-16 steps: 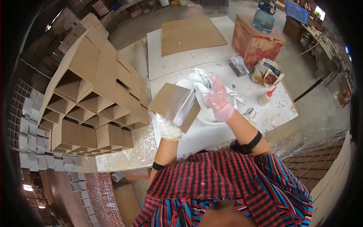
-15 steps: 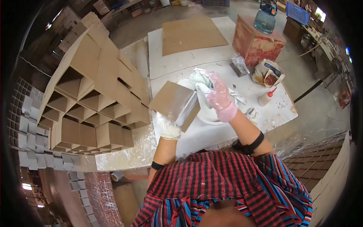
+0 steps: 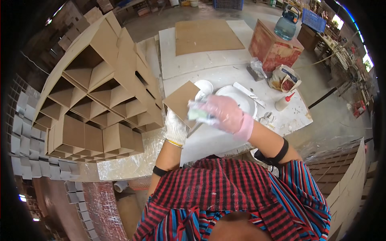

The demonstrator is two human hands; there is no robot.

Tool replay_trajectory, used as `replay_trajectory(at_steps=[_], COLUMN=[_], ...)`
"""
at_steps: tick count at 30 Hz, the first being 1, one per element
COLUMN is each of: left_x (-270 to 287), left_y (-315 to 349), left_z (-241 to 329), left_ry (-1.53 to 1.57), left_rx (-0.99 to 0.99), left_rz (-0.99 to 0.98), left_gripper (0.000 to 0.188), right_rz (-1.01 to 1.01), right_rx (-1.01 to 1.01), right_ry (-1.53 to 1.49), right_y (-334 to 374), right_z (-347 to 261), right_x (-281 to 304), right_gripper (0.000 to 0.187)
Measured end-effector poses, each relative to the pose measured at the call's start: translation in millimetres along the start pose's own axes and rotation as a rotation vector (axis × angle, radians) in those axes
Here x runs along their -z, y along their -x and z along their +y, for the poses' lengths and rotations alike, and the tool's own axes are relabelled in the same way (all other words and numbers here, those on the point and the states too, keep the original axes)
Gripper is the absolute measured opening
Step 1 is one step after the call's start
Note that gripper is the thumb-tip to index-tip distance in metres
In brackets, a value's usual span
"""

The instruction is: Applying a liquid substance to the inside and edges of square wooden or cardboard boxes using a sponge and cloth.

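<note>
My left hand (image 3: pixel 176 127), in a white knit glove, grips a brown cardboard box (image 3: pixel 181 95) from below and holds it tilted above the table. My right hand (image 3: pixel 228 114) wears a pink plastic glove and is closed on a pale green and white cloth (image 3: pixel 198 115). The cloth is against or just in front of the box's right side; motion blur hides which. Behind my right hand stands a round white basin (image 3: pixel 250 103), partly covered by it. A small white bowl (image 3: pixel 205 86) is beside the box.
Stacked open cardboard boxes (image 3: pixel 92 88) rise at the left. A flat cardboard sheet (image 3: pixel 207 37) lies on the far part of the white table (image 3: pixel 171 68). Toward the right are a red-capped glue bottle (image 3: pixel 284 102), a bag (image 3: pixel 284 78) and a water jug (image 3: pixel 286 26) on a red crate (image 3: pixel 273 46).
My right hand has moved down and left from above the basin to the box, bringing the cloth with it. The basin and small bowl are now less covered. The box has turned slightly.
</note>
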State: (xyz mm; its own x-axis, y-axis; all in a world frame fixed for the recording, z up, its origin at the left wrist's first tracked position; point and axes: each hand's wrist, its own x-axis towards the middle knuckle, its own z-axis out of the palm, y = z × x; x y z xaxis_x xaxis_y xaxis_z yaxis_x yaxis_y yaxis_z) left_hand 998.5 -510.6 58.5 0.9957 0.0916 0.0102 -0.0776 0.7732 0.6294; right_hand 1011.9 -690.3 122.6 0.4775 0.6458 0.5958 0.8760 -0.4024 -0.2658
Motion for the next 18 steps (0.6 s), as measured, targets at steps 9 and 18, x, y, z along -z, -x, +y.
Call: replay_trajectory(at_steps=[9,18], left_x=[27.6,14.1], left_y=[1.2,8.9], left_z=[-1.2,10.2], left_ry=[-0.001,-0.040], left_rx=[0.188,0.269], left_rz=[0.121,0.009], left_gripper=[0.041,0.051], right_rz=[0.105,-0.055], right_rx=[-0.045,-0.277], right_ry=[-0.183,-0.261], right_y=[-0.8,-37.1], right_z=[27.9,45.8], right_x=[-7.8,-13.3], right_gripper=[0.031,0.028])
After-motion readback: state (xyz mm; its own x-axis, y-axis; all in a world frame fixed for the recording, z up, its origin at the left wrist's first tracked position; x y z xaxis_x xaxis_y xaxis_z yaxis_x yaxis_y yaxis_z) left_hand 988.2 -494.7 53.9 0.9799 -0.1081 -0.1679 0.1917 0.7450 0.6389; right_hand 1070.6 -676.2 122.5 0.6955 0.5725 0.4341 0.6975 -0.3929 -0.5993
